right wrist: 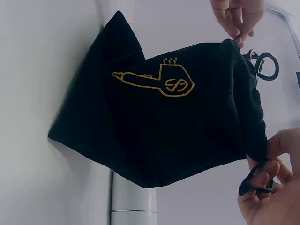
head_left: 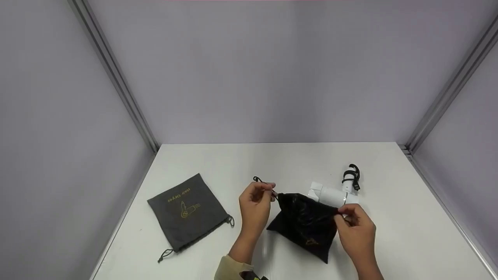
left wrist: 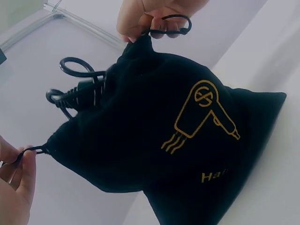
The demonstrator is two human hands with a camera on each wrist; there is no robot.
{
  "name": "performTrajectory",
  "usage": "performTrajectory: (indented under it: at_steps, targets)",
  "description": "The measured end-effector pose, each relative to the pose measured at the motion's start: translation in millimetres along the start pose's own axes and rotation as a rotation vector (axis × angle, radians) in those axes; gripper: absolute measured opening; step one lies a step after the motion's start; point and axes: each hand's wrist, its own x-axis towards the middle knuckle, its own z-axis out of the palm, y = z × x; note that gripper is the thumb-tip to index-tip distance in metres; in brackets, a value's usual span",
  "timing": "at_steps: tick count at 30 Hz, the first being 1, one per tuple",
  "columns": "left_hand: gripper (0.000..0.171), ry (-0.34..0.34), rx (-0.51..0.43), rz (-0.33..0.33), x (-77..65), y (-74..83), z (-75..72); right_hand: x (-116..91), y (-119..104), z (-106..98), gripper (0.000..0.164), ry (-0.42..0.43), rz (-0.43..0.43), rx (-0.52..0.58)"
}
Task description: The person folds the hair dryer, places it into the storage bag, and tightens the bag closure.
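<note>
Both hands hold the mouth of a black drawstring pouch (head_left: 303, 223) by its opposite ends, above the white table. My left hand (head_left: 255, 204) pinches the drawstring (left wrist: 33, 149) at one end. At the other end, my right hand (head_left: 356, 227) pinches the pouch's edge, with a cord loop (right wrist: 242, 186) among its fingers. A gold hair dryer drawing (left wrist: 199, 110) marks the pouch's front. Looped black cord (left wrist: 77, 68) shows at the mouth in the left wrist view, and whatever is inside the pouch is hidden.
A white hair dryer (head_left: 333, 196) lies just behind the pouch, its black cord (head_left: 352, 177) wrapped round the handle. On the left, a grey drawstring pouch (head_left: 183, 229) printed "Hair Dryer" lies flat. Pale panels (head_left: 233, 77) enclose the table (head_left: 132, 249) at the back and sides.
</note>
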Motion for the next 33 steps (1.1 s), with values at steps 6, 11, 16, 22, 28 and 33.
performTrajectory:
  at_steps: [6,11,16,22,28,33]
  targets:
    - [0.01,-0.036,-0.025,-0.014,-1.6,1.0,1.0,7,-3,-8,0.01,-0.106,0.264,0.278]
    - [0.006,-0.041,0.008,-0.025,0.6,1.9,0.6,9,-5,-12,0.026,-0.152,0.252,0.069]
    - [0.008,-0.023,0.01,-0.012,1.0,1.9,-1.1,11,-7,-17,0.027,-0.179,0.262,0.022]
    - [0.007,-0.024,-0.006,0.017,-2.7,-0.2,0.1,10,-15,-24,0.026,-0.229,0.135,-0.255]
    - [0.008,-0.037,0.004,-0.011,-3.5,-0.5,3.8,9,-27,-30,0.046,-0.417,0.148,-0.316]
    - [0.008,-0.057,-0.001,-0.027,-5.3,2.6,5.6,8,-30,-34,0.048,-0.495,0.191,-0.174]
